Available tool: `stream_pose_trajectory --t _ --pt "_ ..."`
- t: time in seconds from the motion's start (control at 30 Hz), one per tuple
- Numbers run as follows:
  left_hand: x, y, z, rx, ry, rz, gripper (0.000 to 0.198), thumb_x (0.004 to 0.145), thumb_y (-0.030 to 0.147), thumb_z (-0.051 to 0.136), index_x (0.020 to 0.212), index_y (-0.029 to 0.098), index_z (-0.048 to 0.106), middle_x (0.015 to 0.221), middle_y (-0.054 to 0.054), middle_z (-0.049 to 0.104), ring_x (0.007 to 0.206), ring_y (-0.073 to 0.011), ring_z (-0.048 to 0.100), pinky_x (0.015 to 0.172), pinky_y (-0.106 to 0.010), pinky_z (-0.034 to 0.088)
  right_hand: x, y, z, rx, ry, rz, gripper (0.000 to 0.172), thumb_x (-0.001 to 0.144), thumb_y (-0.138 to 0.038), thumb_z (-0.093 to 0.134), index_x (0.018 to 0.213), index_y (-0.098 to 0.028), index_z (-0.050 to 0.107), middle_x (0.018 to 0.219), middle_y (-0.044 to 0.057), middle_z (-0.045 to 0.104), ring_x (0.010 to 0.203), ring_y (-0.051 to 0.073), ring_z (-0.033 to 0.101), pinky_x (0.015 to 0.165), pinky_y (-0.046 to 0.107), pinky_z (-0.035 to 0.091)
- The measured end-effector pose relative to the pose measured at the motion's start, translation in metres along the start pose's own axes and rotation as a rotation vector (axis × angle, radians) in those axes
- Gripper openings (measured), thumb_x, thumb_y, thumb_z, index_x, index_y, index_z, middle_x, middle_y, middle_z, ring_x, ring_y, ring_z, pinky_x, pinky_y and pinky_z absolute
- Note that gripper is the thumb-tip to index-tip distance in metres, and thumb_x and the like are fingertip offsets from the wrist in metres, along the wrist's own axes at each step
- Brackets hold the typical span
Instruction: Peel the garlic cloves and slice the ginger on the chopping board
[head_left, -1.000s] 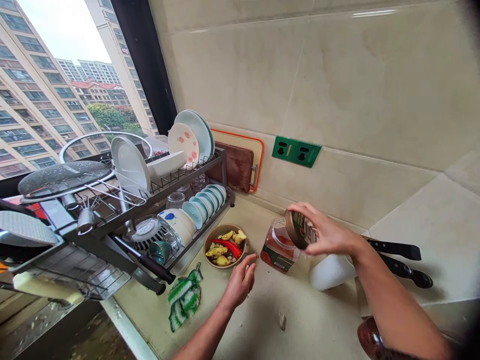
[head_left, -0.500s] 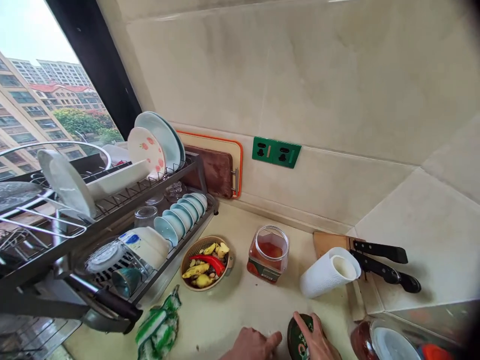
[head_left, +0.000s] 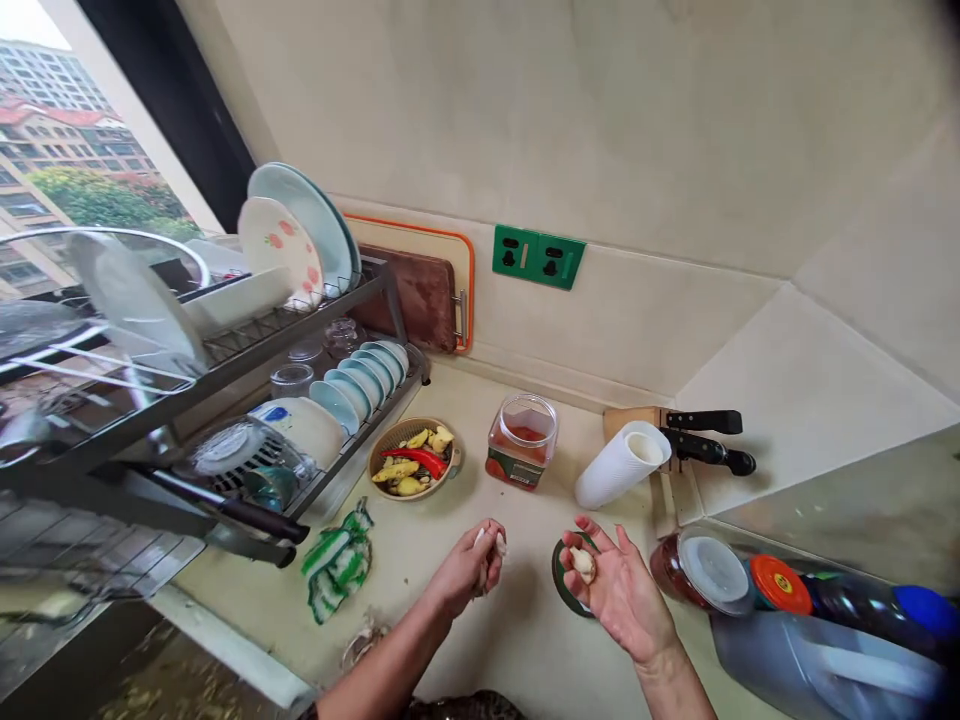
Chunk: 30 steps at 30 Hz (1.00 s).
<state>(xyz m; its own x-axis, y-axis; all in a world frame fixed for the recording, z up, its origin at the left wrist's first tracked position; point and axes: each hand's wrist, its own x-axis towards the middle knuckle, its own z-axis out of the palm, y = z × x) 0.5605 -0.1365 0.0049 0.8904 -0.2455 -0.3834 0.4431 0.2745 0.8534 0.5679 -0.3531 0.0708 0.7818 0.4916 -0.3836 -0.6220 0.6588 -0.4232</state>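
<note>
Two hands work just above the counter. The left hand (head_left: pixel 465 572) is curled tight around a white piece (head_left: pixel 496 545). The right hand (head_left: pixel 624 598) lies palm-up with fingers spread, and a pale clove (head_left: pixel 581 563) rests loose on it. A dark lid (head_left: pixel 559 585) lies flat beneath the right hand. Farther back, well apart, the open jar (head_left: pixel 523 452) stands upright between the basket (head_left: pixel 450 470) and the paper roll (head_left: pixel 621 464).

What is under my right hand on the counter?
A dark round lid lies on the counter under the right hand; only its left edge shows, the rest is covered. A pale clove rests on the palm. The left hand holds another clove.
</note>
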Motion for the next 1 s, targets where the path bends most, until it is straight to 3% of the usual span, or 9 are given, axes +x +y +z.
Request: stream_pose_trajectory --t 0.1,0.23,0.4,0.53,0.63,0.73,0.8,0.83,1.0 --pt "-0.025 0.021 0.002 -0.289 -0.038 0.102 0.034 0.082 0.052 0.049 0.081 0.019 0.044 0.042 0.007 0.045 0.031 -0.0062 0.033 0.034 -0.016 0.021 -0.002 0.016 0.011 -0.001 -0.068 0.028 0.032 0.077 -0.037 0.062 0.105 -0.022 0.061 0.108 0.005 0.064 0.102 0.021 0.059 0.085 0.033 0.044" --pt "-0.056 0.033 -0.003 -0.396 -0.062 0.214 0.032 0.082 0.049 0.052 0.082 0.017 0.046 0.044 0.005 0.049 0.030 -0.0055 0.034 0.032 -0.015 0.021 -0.004 0.033 0.026 -0.104 -0.137 0.030 0.041 0.067 -0.015 0.067 0.108 -0.021 0.061 0.116 0.005 0.063 0.113 0.023 0.054 0.094 0.034 0.039" --pt "-0.089 0.032 -0.013 -0.423 -0.032 0.263 0.032 0.081 0.047 0.055 0.088 0.016 0.048 0.050 0.002 0.055 0.032 -0.0053 0.038 0.032 -0.015 0.022 0.000 0.055 0.051 -0.127 -0.172 0.135 0.036 0.078 -0.041 0.062 0.108 -0.021 0.061 0.115 0.007 0.062 0.113 0.024 0.054 0.095 0.037 0.038" --pt "-0.117 0.031 -0.024 -0.399 0.053 0.271 0.037 0.079 0.049 0.056 0.091 0.015 0.050 0.052 0.002 0.056 0.032 -0.0048 0.039 0.032 -0.015 0.021 0.012 0.071 0.064 -0.186 -0.143 0.174 0.030 0.079 -0.047 0.061 0.095 -0.022 0.063 0.095 0.003 0.065 0.094 0.018 0.060 0.081 0.032 0.045" --pt "-0.137 0.030 -0.037 -0.365 0.149 0.265 0.037 0.078 0.051 0.056 0.088 0.015 0.050 0.051 0.003 0.054 0.032 -0.0046 0.038 0.031 -0.015 0.018 0.030 0.054 0.075 -0.340 -0.117 0.025 0.024 0.078 -0.047 0.060 0.080 -0.023 0.060 0.071 -0.002 0.058 0.069 0.013 0.055 0.060 0.026 0.043" --pt "-0.152 0.029 -0.050 -0.345 0.250 0.278 0.037 0.077 0.051 0.057 0.087 0.016 0.050 0.050 0.004 0.053 0.033 -0.0043 0.037 0.032 -0.014 0.019 0.060 0.006 0.096 -0.707 -0.090 -0.420 0.032 0.081 -0.055 0.048 0.073 -0.024 0.053 0.068 -0.002 0.051 0.064 0.015 0.050 0.056 0.027 0.040" --pt "-0.158 0.031 -0.054 -0.356 0.293 0.293 0.037 0.077 0.051 0.057 0.086 0.016 0.051 0.049 0.005 0.052 0.034 -0.0039 0.038 0.033 -0.013 0.021 0.086 -0.027 0.112 -1.225 0.063 -0.794 0.039 0.087 -0.055 0.031 0.075 -0.023 0.049 0.072 0.000 0.051 0.066 0.016 0.048 0.062 0.029 0.040" --pt "-0.159 0.032 -0.054 -0.363 0.301 0.298 0.037 0.076 0.051 0.058 0.086 0.016 0.051 0.049 0.005 0.052 0.034 -0.0038 0.038 0.034 -0.013 0.022 0.099 -0.039 0.119 -1.595 0.124 -0.862 0.042 0.089 -0.054 0.023 0.074 -0.023 0.048 0.074 0.002 0.052 0.071 0.017 0.049 0.066 0.031 0.040" --pt "-0.158 0.031 -0.055 -0.388 0.275 0.304 0.037 0.077 0.051 0.057 0.086 0.016 0.050 0.049 0.004 0.053 0.033 -0.0036 0.037 0.033 -0.013 0.021 0.146 -0.045 0.122 -2.011 0.052 -0.727 0.032 0.083 -0.045 0.046 0.062 -0.021 0.048 0.071 0.005 0.057 0.083 0.020 0.053 0.082 0.036 0.034"
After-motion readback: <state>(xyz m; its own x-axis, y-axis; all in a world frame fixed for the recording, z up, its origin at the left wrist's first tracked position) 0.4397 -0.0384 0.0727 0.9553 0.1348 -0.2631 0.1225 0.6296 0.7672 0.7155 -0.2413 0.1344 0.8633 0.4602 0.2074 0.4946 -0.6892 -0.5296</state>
